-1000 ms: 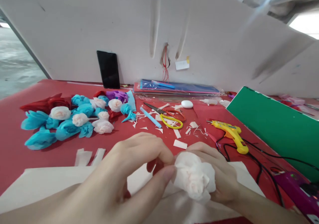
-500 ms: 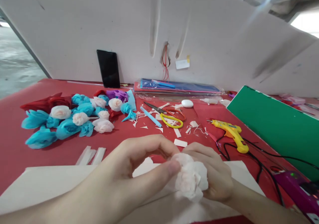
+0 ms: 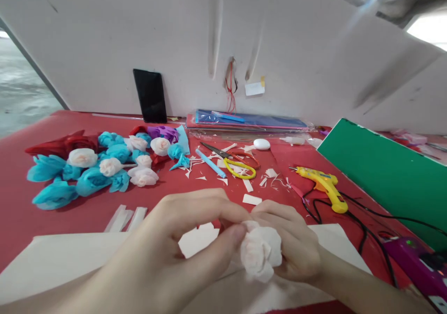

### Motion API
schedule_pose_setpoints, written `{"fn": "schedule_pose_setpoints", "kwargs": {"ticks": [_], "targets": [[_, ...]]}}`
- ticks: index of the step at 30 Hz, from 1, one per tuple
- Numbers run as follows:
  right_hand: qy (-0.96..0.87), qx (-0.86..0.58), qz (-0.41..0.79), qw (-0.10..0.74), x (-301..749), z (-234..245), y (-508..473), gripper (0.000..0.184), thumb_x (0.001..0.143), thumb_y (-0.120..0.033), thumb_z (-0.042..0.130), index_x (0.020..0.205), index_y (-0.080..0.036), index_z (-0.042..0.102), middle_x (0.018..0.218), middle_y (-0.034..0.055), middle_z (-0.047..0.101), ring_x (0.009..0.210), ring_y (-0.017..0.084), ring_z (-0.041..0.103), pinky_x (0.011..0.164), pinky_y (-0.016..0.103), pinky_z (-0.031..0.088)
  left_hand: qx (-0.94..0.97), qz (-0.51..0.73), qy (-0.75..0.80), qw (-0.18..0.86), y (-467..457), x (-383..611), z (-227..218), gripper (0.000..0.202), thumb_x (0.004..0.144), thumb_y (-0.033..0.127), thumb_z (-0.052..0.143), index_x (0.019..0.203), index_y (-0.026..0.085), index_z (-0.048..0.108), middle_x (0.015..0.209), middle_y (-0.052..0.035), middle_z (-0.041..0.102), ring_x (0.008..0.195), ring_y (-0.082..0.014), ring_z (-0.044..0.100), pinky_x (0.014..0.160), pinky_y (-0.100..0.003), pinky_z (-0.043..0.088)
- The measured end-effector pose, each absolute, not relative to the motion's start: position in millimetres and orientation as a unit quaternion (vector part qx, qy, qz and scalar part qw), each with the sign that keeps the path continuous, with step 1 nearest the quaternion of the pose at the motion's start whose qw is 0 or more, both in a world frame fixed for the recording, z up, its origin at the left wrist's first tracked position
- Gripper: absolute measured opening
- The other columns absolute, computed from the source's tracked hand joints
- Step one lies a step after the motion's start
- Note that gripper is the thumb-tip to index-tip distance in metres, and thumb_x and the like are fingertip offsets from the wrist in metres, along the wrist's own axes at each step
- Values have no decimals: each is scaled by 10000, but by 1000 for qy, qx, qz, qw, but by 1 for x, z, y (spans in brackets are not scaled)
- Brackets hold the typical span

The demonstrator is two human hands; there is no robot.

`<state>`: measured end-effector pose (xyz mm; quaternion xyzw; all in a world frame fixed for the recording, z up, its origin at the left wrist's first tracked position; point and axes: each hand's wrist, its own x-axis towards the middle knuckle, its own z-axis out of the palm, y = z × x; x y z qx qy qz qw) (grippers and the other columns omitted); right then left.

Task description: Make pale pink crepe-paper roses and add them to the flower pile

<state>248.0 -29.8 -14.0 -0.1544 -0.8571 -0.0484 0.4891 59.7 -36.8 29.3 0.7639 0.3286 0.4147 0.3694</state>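
Note:
A pale pink crepe-paper rose (image 3: pixel 260 253) is held low in the middle of the view. My right hand (image 3: pixel 296 249) wraps round it from behind and the right. From the left, my left hand (image 3: pixel 181 244) pinches its edge between thumb and fingers. Both hands hover just above a white paper sheet (image 3: pixel 63 258) that lies on the red table (image 3: pixel 21 216).
A heap of blue, white, red and purple paper flowers (image 3: pixel 101 167) lies at the left. Yellow-handled scissors (image 3: pixel 233 163), a blue pen (image 3: pixel 210 163) and paper scraps sit mid-table. A yellow glue gun (image 3: pixel 324 187) with black cord, a purple device (image 3: pixel 415 263) and a green board (image 3: pixel 387 174) are on the right.
The rose has been squeezed tighter and shifted slightly left and down between my hands. My left thumb now presses closer against it.

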Motion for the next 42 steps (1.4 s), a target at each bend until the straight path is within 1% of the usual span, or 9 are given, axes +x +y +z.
{"fn": "schedule_pose_setpoints", "kwargs": {"ticks": [6, 12, 18, 21, 26, 30, 34, 37, 42], "targets": [[-864, -171, -40, 471, 247, -16, -31, 218, 952, -123, 444, 792, -92, 588, 665, 75, 648, 597, 134, 538, 580, 257, 500, 754, 415, 337, 383, -37, 59, 28, 148, 812, 196, 612, 701, 271, 675, 614, 101, 660, 536, -62, 603, 531, -86, 469], [-872, -175, -47, 454, 247, -17, -32, 272, 963, -135, 396, 757, -122, 575, 625, 65, 620, 560, 138, 542, 556, 264, 495, 753, 386, 341, 410, -35, 59, 30, 183, 794, 187, 630, 616, 228, 644, 526, 97, 624, 476, -43, 546, 483, -61, 436], [-868, -175, 0, 465, 246, -17, -32, 256, 959, -146, 409, 755, -132, 563, 628, 64, 609, 582, 138, 540, 566, 249, 499, 747, 391, 349, 408, -33, 61, 30, 181, 792, 225, 647, 622, 259, 700, 526, 80, 592, 452, -56, 526, 450, -92, 427], [-862, -187, 27, 470, 246, -17, -33, 229, 956, -152, 423, 776, -132, 564, 651, 69, 625, 605, 141, 535, 574, 252, 504, 737, 410, 340, 416, -35, 60, 27, 175, 793, 214, 643, 640, 270, 707, 543, 79, 604, 466, -61, 534, 463, -105, 429], [-860, -176, 67, 475, 246, -19, -33, 251, 965, -167, 404, 758, -133, 544, 666, 103, 646, 614, 154, 521, 555, 271, 501, 707, 415, 351, 453, -37, 62, 27, 70, 689, 205, 709, 642, 251, 686, 558, 80, 628, 506, -79, 559, 493, -122, 451], [-866, -176, 63, 464, 247, -20, -32, 206, 932, -129, 444, 751, -127, 542, 649, 98, 639, 611, 158, 519, 560, 283, 505, 708, 386, 354, 474, -36, 63, 31, 100, 719, 217, 699, 627, 253, 682, 555, 92, 645, 500, -70, 561, 495, -114, 452], [-874, -183, 63, 446, 248, -18, -33, 159, 923, -121, 452, 806, -112, 560, 686, 99, 650, 627, 160, 535, 579, 284, 509, 698, 375, 358, 494, -36, 63, 32, 92, 723, 238, 719, 639, 259, 687, 577, 98, 663, 526, -65, 571, 517, -101, 461], [-875, -179, 70, 443, 248, -17, -33, 194, 949, -145, 409, 834, -107, 561, 699, 105, 649, 643, 169, 548, 583, 285, 510, 691, 372, 355, 508, -36, 62, 30, 89, 723, 236, 731, 648, 264, 691, 586, 99, 655, 543, -64, 563, 529, -93, 462], [-876, -185, 75, 440, 247, -17, -31, 227, 963, -154, 381, 844, -112, 570, 691, 94, 637, 648, 171, 549, 574, 275, 502, 698, 380, 345, 499, -34, 62, 30, 138, 706, 157, 725, 638, 276, 704, 581, 105, 624, 525, -53, 537, 511, -83, 440]]}}
